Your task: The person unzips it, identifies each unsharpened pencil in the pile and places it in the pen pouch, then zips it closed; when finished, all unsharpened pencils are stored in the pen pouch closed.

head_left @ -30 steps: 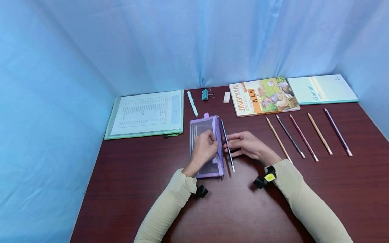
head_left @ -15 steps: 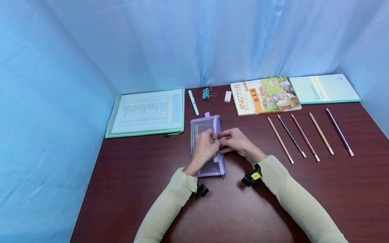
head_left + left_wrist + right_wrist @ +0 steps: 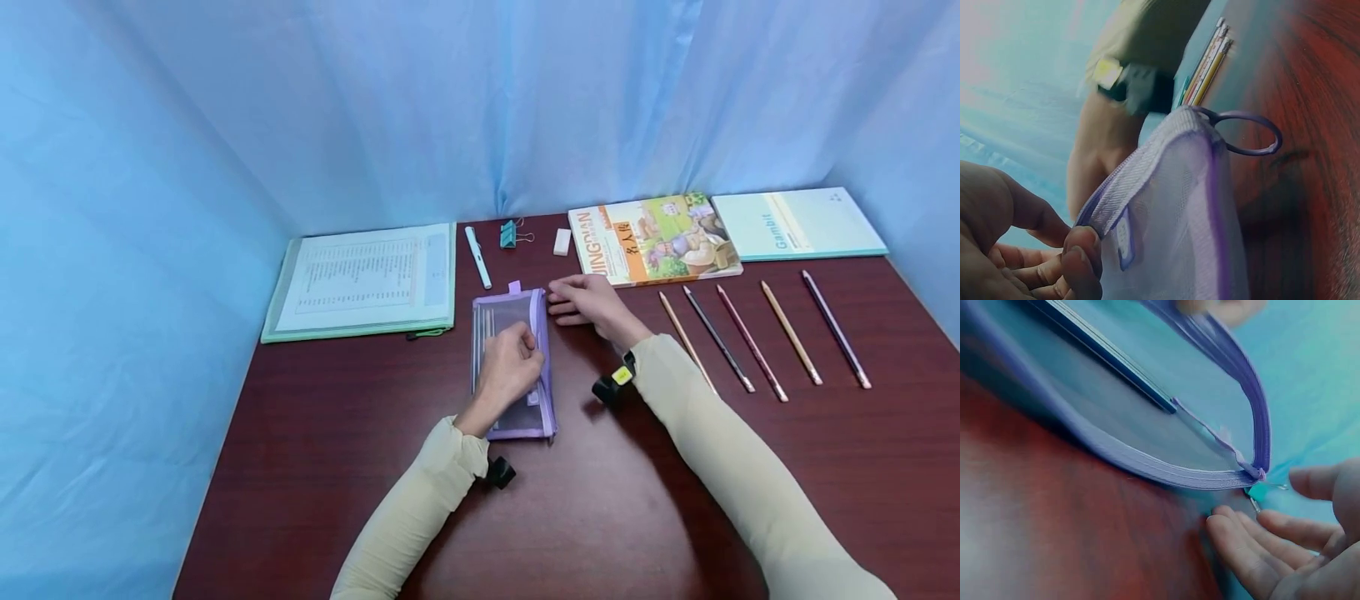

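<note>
A purple-trimmed mesh zip pencil pouch (image 3: pixel 517 423) lies on the table in the middle of the head view. My left hand (image 3: pixel 510 367) pinches its zipper edge between thumb and finger, lifting that side, as the left wrist view shows with the hand (image 3: pixel 1022 244) at the zip. In the right wrist view the pouch's mouth gapes, and pencils (image 3: pixel 1116 365) lie inside it. My right hand (image 3: pixel 592 307) hovers beside the pouch's far right corner, holding nothing. Its fingers (image 3: pixel 1250 550) are spread and loosely bent close to the zip's end.
Several pencils (image 3: pixel 753 342) lie in a row on the right. Along the back are a zip document folder (image 3: pixel 360 279), a white pen (image 3: pixel 477 258), a teal binder clip (image 3: pixel 508 235), a white eraser (image 3: pixel 562 242), a picture-covered book (image 3: pixel 652 237) and a pale notebook (image 3: pixel 798 222).
My right hand carried a dark pencil left to the pouch's mouth and let it go inside. It then moved away to the pouch's far corner. My left hand kept its pinch.
</note>
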